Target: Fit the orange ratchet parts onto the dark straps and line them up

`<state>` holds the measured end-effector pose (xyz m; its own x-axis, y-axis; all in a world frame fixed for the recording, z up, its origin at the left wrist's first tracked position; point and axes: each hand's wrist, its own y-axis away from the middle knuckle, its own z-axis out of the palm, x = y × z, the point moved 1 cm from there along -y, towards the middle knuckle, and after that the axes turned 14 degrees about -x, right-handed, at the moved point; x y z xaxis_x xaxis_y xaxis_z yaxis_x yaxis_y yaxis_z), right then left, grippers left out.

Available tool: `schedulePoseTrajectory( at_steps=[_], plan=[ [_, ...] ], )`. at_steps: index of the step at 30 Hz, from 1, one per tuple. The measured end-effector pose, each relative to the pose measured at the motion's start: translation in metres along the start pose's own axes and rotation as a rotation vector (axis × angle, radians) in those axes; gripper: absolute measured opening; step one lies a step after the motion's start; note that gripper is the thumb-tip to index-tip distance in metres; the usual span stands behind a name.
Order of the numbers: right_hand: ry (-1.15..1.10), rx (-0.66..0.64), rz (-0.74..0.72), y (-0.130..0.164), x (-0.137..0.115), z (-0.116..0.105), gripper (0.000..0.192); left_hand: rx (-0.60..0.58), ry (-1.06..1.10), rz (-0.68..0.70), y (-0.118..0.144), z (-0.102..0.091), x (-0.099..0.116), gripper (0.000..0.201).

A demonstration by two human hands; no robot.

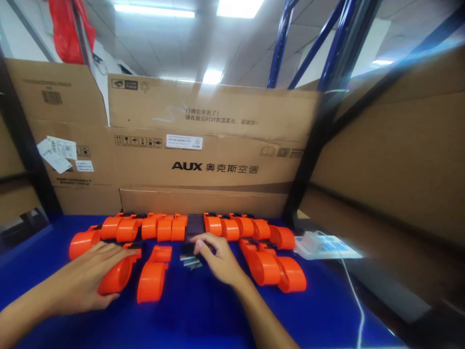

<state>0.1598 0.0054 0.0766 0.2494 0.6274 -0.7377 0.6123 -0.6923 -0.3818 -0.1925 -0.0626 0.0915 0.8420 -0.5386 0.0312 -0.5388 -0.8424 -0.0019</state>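
Your left hand (92, 276) is spread about the width of an orange ring piece (118, 277) at the near left of the desk (203, 320), holding it with the fingers over its top and the thumb low on its near side. Your right hand (218, 259) has thumb and index finger drawn to a narrow gap beside a small black part (188, 249); you can't tell whether they pinch it. Short, shiny, metal-looking strips (191, 262) lie just below those fingertips. A second orange piece (150, 282), smooth, glossy and plastic-looking, rests between your hands. More rounded orange pieces with black fittings line the back in a left row (164, 229) and a right row (245, 227), either side of a dark, flat-faced rectangular block (195, 225). Matte brown cardboard (145, 167), printed and creased, stands behind the smooth blue desktop.
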Motion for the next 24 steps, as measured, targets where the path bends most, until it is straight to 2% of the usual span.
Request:
schedulePoseTrajectory(
  at_steps=[5, 8, 11, 14, 17, 19, 21, 24],
  plan=[
    [-0.023, 0.059, 0.012, -0.002, 0.001, 0.0, 0.033, 0.131, -0.087, 0.062, 0.001, -0.042, 0.022, 0.073],
    [-0.096, 0.07, 0.024, -0.003, 0.002, 0.003, 0.031, 0.242, -0.126, 0.109, -0.009, -0.051, 0.044, 0.078],
    [-0.247, 0.059, 0.03, -0.004, 0.005, 0.007, 0.041, 0.282, -0.151, 0.239, -0.03, -0.041, 0.073, 0.081],
    [-0.388, 0.033, 0.042, -0.005, 0.009, 0.008, 0.056, 0.222, -0.115, 0.371, -0.056, -0.022, 0.106, 0.087],
    [-0.403, 0.109, 0.054, -0.007, 0.012, 0.006, 0.052, 0.16, -0.062, 0.452, -0.075, -0.008, 0.129, 0.091],
    [-0.355, 0.178, 0.077, -0.008, 0.014, 0.003, 0.044, 0.144, -0.039, 0.475, -0.08, -0.005, 0.133, 0.09],
    [-0.324, 0.227, 0.09, -0.01, 0.016, 0.001, 0.039, 0.154, -0.017, 0.448, -0.08, -0.003, 0.127, 0.089],
    [-0.326, 0.334, 0.079, -0.011, 0.018, -0.003, 0.039, 0.17, 0.047, 0.295, -0.073, 0.004, 0.105, 0.092]
  ],
)
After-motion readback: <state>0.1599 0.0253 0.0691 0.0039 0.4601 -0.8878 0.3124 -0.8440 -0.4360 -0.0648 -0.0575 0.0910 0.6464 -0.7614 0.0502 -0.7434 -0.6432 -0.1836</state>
